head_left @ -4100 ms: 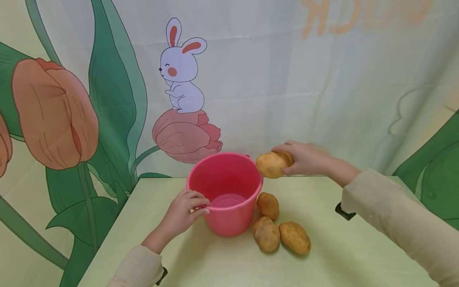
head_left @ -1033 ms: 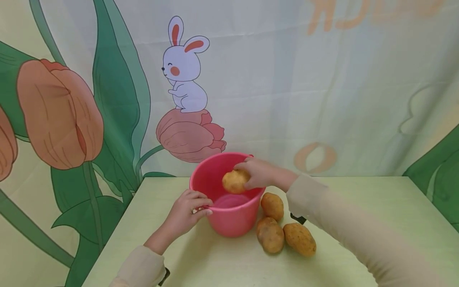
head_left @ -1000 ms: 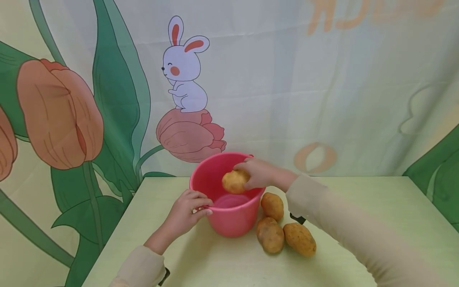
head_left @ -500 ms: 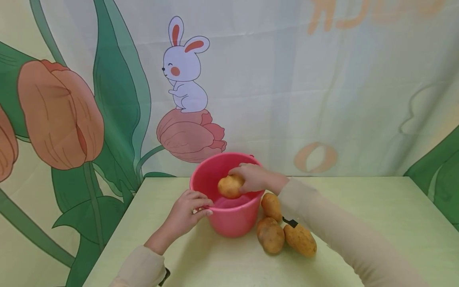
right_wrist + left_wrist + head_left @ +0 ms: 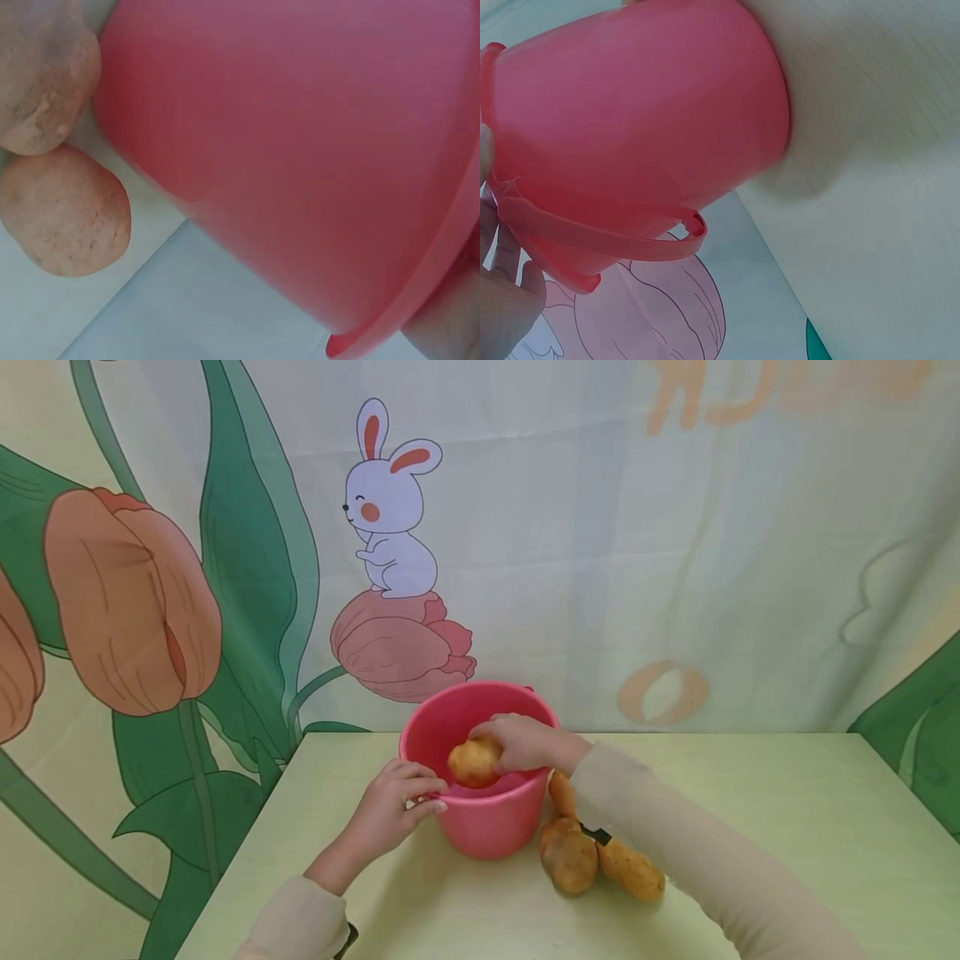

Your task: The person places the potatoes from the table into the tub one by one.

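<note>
Left hand (image 5: pixel 393 802): fingers gripping near rim of pink bucket (image 5: pixel 487 827), upright on bench (image 5: pixel 750 802). Held potato (image 5: pixel 472 764): inside bucket, can't tell if touching bottom. Right hand (image 5: pixel 522 743): in over right rim, fingers curled round that potato. Three loose potatoes (image 5: pixel 570 857) just right of bucket, rear one partly behind right sleeve (image 5: pixel 675 831).

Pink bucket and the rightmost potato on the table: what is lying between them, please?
Another potato lies between the pink bucket and the rightmost potato, as the head view shows.
</note>
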Tool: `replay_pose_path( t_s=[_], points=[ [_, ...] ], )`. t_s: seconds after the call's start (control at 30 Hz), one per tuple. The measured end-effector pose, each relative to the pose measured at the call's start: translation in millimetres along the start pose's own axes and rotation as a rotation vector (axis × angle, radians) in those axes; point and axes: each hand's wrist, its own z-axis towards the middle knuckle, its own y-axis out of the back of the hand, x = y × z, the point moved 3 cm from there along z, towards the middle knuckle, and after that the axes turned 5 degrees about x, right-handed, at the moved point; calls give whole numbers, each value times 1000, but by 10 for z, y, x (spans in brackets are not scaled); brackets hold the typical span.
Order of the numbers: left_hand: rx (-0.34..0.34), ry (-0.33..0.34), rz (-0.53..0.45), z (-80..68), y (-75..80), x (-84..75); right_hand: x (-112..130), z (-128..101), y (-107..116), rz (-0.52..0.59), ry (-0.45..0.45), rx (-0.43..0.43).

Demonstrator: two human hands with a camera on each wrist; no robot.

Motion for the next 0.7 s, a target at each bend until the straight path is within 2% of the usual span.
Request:
replay_pose_path(
  t_s=[0.4, 0.6, 0.7],
  points=[
    [6, -42, 19, -5, -1, 6, 13, 27, -90, 103, -6, 16],
    [4, -29, 9, -3, 0, 4, 7, 38, -119, 122, 0, 44],
    [3, -35, 10, 0, 2, -3, 7, 39, -126, 84, 8, 66]
  ],
)
